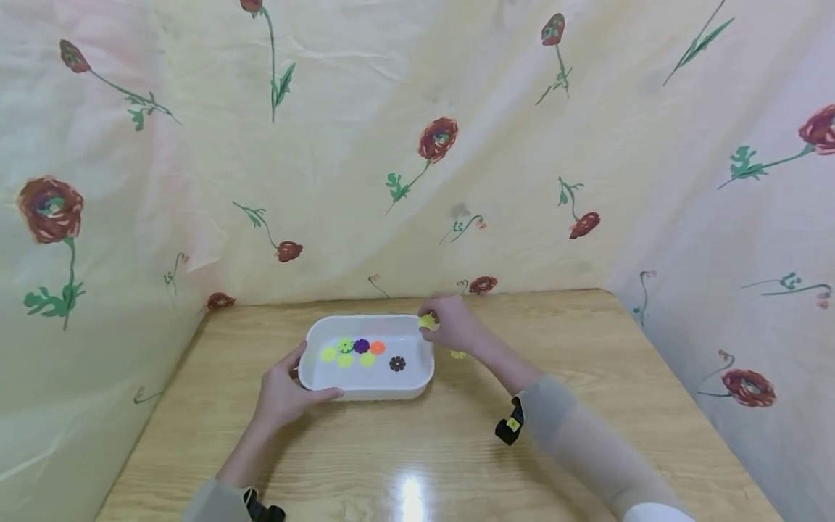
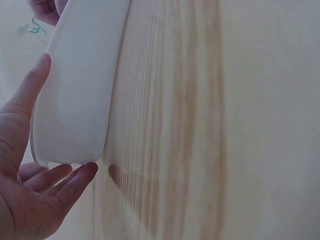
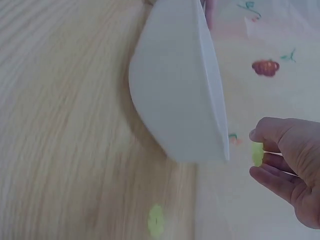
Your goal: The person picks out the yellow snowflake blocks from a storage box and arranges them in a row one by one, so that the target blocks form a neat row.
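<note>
A white plastic tray (image 1: 365, 393) stands on the table, its left end in the grip of my left hand (image 1: 285, 391). In the left wrist view the thumb lies along the tray's side, with the other fingers round its end. Inside lie several notched snowflake discs: yellow-green ones (image 1: 345, 359), a purple one (image 1: 362, 346), an orange one (image 1: 377, 348) and a dark one (image 1: 397, 364). Over the tray's right end, my right hand (image 1: 453, 324) pinches a yellow snowflake disc (image 1: 428, 321) between thumb and fingers. In the right wrist view this disc (image 3: 257, 154) is beside the rim.
Another yellow snowflake disc (image 1: 458, 354) lies on the table just right of the tray, partly under the right forearm. The wooden table (image 1: 365, 457) ends at a flowered cloth (image 1: 352, 181) that hangs behind it and along both sides.
</note>
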Available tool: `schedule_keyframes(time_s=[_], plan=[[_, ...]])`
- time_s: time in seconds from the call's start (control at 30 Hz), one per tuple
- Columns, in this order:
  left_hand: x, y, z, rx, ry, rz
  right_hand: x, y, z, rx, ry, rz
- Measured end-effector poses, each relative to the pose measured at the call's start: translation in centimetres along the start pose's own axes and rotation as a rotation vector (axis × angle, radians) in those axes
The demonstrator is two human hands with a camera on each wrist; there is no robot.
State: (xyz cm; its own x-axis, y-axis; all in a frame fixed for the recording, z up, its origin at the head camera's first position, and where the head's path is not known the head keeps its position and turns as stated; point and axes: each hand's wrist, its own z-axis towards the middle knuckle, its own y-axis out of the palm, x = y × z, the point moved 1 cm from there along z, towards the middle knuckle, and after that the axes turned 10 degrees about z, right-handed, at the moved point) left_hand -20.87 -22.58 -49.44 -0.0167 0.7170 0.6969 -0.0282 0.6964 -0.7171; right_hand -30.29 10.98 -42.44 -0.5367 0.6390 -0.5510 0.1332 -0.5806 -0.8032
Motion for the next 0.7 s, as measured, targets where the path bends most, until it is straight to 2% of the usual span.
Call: schedule_keyframes(time_s=[0.2, 0.43, 0.7], plan=[[0.1, -0.1, 0.1, 0.003, 0.001, 0.001, 2.3, -1.9, -0.5, 0.078, -0.021, -0.016], [0.0, -0.1, 0.2, 0.004, 0.002, -0.001, 5.4, -4.1, -1.8, 0.14, 0.062, 0.011], [0.0, 0.0, 0.2, 0.007, -0.002, -0.008, 7.6, -4.8, -3.0, 0.129, 0.105, -0.022]])
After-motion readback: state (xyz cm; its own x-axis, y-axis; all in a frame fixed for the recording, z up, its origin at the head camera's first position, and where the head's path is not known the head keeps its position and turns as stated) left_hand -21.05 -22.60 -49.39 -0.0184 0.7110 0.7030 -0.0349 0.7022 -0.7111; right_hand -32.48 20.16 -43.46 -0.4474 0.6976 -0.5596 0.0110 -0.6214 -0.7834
